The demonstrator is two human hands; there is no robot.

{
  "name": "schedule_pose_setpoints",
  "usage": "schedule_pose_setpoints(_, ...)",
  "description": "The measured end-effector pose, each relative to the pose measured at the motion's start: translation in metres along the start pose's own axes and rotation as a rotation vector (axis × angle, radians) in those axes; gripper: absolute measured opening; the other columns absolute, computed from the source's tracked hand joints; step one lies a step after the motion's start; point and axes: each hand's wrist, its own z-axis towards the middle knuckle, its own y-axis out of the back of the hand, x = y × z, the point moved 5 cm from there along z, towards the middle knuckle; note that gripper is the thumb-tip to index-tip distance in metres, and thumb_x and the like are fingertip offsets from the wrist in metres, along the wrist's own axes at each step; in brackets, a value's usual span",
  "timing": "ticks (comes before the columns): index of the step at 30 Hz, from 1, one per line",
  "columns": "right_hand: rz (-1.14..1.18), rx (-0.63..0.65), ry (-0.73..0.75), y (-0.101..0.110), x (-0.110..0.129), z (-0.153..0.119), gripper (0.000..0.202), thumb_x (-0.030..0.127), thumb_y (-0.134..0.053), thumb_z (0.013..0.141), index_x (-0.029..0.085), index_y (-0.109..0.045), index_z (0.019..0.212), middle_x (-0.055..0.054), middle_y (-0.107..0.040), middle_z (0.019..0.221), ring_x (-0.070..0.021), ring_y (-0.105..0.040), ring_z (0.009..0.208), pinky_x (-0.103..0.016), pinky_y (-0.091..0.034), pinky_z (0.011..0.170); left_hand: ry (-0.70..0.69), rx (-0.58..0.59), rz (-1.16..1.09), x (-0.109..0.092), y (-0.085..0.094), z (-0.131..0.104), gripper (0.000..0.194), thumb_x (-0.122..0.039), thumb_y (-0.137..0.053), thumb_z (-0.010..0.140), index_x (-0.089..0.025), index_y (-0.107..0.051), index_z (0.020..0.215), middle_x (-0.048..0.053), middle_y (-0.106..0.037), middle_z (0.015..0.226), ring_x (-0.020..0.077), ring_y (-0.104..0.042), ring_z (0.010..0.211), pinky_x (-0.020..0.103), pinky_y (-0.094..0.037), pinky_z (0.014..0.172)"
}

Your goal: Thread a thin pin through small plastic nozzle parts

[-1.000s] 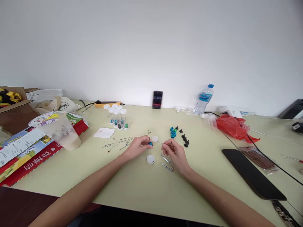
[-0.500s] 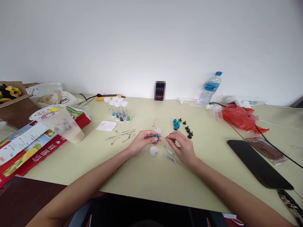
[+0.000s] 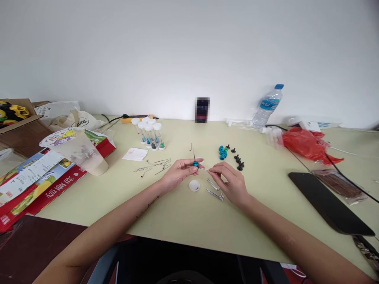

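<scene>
Between the thumb and fingers of my left hand (image 3: 177, 174) is a small blue metal knob (image 3: 196, 164), with a thin metal rod (image 3: 194, 154) standing up out of it. My right hand (image 3: 231, 182) pinches a thin silver hex key (image 3: 204, 169), whose far end reaches the side of the knob; whether it sits in a hole is too small to tell. Just below lies a white cap (image 3: 194, 186) with tiny dark bits inside. Several bent hex keys (image 3: 215, 194) rest beside my right hand. Beyond it are blue and green knobs (image 3: 222, 153) and black knobs (image 3: 239, 161).
Capped clear tubes (image 3: 152, 136) stand at the back left, near thin wire tools (image 3: 156, 165) and a white paper (image 3: 135, 154). A drink cup (image 3: 89, 156) is farther left. On the right are a water bottle (image 3: 268, 106), red bag (image 3: 304, 144) and black phone-like slab (image 3: 328, 203).
The view has shifted slightly. The knob and rod are turned a little in my left hand, and the hex key stays pinched in my right hand against the knob.
</scene>
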Motion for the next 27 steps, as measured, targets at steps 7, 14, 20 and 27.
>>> schedule_pose_setpoints(7,0.003,-0.001,-0.030,-0.0023,-0.0035,-0.0011,0.008,0.014,-0.050,0.084,0.012,-0.057,0.086,-0.003,-0.054,0.080,0.0003,-0.048,0.070,-0.011,-0.038,0.058,-0.058,-0.006,0.096,-0.0013,-0.0007,0.0014,0.034,-0.031,-0.061,0.078,-0.012,-0.061,0.107,0.010,-0.060,0.101,0.0114,-0.056,0.084,0.027,-0.043,0.085)
schedule_pose_setpoints(14,-0.026,-0.011,-0.019,-0.0023,-0.0026,-0.0026,0.006,0.014,-0.053,0.083,0.012,-0.059,0.083,-0.001,-0.055,0.077,0.0020,-0.047,0.066,-0.010,-0.036,0.055,-0.059,-0.050,0.144,-0.0012,0.0014,0.0016,0.026,-0.025,-0.070,0.067,-0.011,-0.053,0.082,0.003,-0.060,0.084,0.0092,-0.057,0.071,0.027,-0.046,0.076)
schedule_pose_setpoints(20,-0.065,-0.004,0.002,-0.0023,-0.0014,-0.0028,0.008,0.015,-0.052,0.083,0.012,-0.060,0.082,-0.001,-0.055,0.077,0.0018,-0.047,0.066,-0.010,-0.033,0.053,-0.037,-0.076,0.175,0.0004,0.0014,0.0003,0.028,-0.024,-0.070,0.067,-0.013,-0.048,0.080,0.001,-0.059,0.077,0.0077,-0.056,0.065,0.025,-0.045,0.070)
schedule_pose_setpoints(27,-0.066,0.007,0.021,-0.0030,-0.0001,-0.0029,0.007,0.013,-0.052,0.083,0.012,-0.059,0.083,-0.001,-0.054,0.076,0.0022,-0.044,0.065,-0.011,-0.030,0.053,-0.001,-0.083,0.183,0.0047,0.0016,0.0007,0.031,-0.025,-0.072,0.064,-0.013,-0.048,0.079,0.001,-0.059,0.076,0.0065,-0.055,0.061,0.023,-0.044,0.065)
